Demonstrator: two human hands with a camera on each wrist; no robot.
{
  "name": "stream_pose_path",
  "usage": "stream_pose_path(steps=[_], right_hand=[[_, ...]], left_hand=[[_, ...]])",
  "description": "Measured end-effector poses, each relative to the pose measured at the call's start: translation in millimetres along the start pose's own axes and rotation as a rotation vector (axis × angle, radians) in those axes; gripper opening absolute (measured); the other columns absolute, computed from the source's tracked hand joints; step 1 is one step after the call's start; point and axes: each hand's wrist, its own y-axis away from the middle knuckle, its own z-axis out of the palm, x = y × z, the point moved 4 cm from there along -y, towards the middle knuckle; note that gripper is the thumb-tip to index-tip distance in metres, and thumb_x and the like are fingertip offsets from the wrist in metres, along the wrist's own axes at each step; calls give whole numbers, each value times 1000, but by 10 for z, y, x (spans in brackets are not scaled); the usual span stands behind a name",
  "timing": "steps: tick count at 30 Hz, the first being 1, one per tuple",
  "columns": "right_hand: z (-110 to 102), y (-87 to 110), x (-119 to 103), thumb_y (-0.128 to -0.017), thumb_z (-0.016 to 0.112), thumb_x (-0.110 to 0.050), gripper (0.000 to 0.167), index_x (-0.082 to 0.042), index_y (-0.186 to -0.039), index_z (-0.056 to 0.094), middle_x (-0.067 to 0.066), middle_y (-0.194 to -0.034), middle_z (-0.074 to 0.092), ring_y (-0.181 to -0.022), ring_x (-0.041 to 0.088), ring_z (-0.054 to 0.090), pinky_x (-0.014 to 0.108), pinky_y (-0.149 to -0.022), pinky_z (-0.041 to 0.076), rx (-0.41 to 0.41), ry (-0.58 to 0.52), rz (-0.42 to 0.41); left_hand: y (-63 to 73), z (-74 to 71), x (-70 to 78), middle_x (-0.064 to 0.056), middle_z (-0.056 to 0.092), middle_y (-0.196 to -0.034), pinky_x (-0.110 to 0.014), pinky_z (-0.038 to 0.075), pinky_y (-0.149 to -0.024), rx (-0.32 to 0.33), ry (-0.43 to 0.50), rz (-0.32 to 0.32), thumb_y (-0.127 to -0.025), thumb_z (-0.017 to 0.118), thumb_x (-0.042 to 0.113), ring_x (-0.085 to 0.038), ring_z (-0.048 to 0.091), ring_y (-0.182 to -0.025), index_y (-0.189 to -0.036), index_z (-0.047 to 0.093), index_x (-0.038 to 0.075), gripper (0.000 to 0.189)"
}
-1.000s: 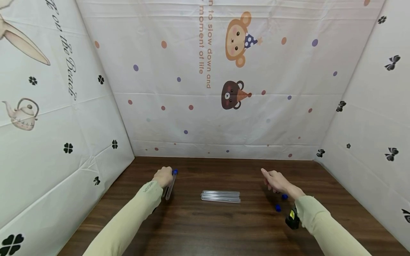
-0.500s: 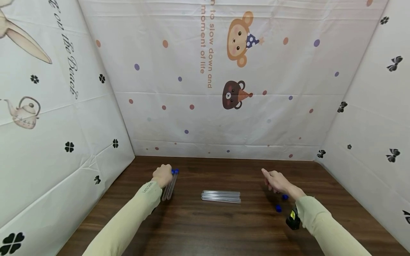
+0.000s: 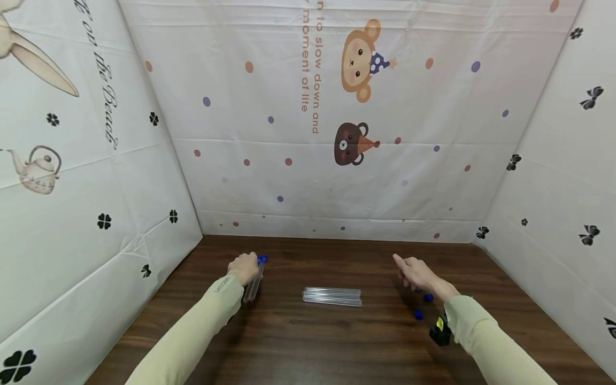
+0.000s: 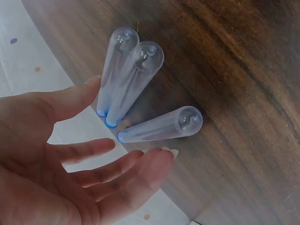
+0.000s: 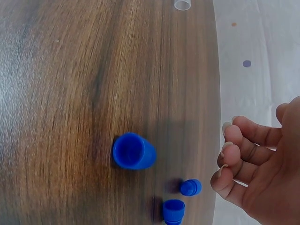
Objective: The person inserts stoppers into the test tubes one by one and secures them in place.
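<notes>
My left hand (image 3: 244, 269) reaches over clear test tubes with blue caps on the left of the table. In the left wrist view its thumb is beside two tubes lying side by side, one test tube (image 4: 133, 84) overlapping the other. The curved fingers (image 4: 126, 187) lie just below a third test tube (image 4: 161, 125), set apart at an angle. My right hand (image 3: 417, 274) is raised over the right side, fingers loosely bent, holding nothing. Around it on the table are a blue cap (image 5: 129, 151), a second blue cap (image 5: 190, 187) and a third blue cap (image 5: 173, 212).
Several uncapped clear tubes (image 3: 332, 297) lie in a row at mid-table. One tube's open end (image 5: 183, 5) shows at the top of the right wrist view. White printed sheets (image 3: 289, 187) wall in the back and both sides of the dark wooden table (image 3: 308, 347).
My left hand rose slightly off the capped tubes, then came down a little, with a fingertip now showing at their right side. My right hand has kept its place.
</notes>
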Motion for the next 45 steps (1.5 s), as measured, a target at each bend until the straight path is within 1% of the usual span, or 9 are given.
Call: stream_pose_path(steps=[7,14,21,24,28,33,36,41,45], right_hand=[[-10,-1,19,-104,27,-48,69,8,-80,60,5,-57,55,-44,16,48,36,-45,45,1,12,4],[-10,-2,22,-104,27,-48,69,8,-80,60,6,-58,56,-44,16,48,37,-46,46,1,10,6],[-21,-7,41,-104,28,-47,69,9,-81,60,6,-57,56,-44,16,47,38,-47,48,3,20,8],[-21,-5,53,-104,28,-47,69,9,-80,60,5,-57,55,-43,15,46,35,-47,47,-1,18,8],[-26,3,55,-104,28,-46,68,8,-79,60,5,-57,55,-43,14,46,34,-46,46,-1,18,9],[-60,28,15,-105,29,-44,65,8,-79,59,6,-58,55,-46,16,47,36,-49,47,6,24,13],[-75,46,-1,-105,30,-42,63,6,-79,59,7,-59,56,-46,16,46,37,-50,48,5,17,25],[-76,50,16,-105,34,-41,57,5,-80,58,6,-60,55,-45,15,44,37,-51,49,-6,23,35],[-88,55,33,-104,39,-35,48,4,-82,57,9,-64,57,-47,16,47,34,-51,46,-13,66,12]], left_hand=[[27,-6,5,-21,64,-98,-40,48,-59,-7,11,-5,-89,58,11,-27,59,-69,-133,48,-3,47],[34,-6,-3,-15,61,-88,-38,43,-57,-12,26,-15,-90,55,8,-26,55,-66,-125,54,-4,37],[-5,8,-11,-9,54,-71,-34,39,-51,-9,36,-21,-90,53,6,-21,50,-58,-88,60,2,8],[-28,29,-22,-7,51,-66,-32,37,-49,-8,38,-24,-90,53,6,-19,47,-54,-75,57,6,16],[-40,36,-27,-7,51,-65,-33,37,-49,-1,35,-18,-90,52,6,-20,46,-54,-70,55,7,20],[-21,2,-13,-9,56,-70,-35,41,-51,11,18,-7,-89,54,8,-22,51,-58,-77,59,5,13],[-3,-29,7,-12,60,-77,-39,47,-55,24,0,-1,-89,56,10,-25,56,-64,-90,62,3,9],[30,-65,87,-24,60,-101,-51,51,-67,55,-15,13,-90,57,12,-41,55,-90,-115,58,-2,29],[49,-67,216,-28,55,-115,-57,50,-78,99,-23,94,-89,63,15,-45,50,-107,-121,56,-1,36]])
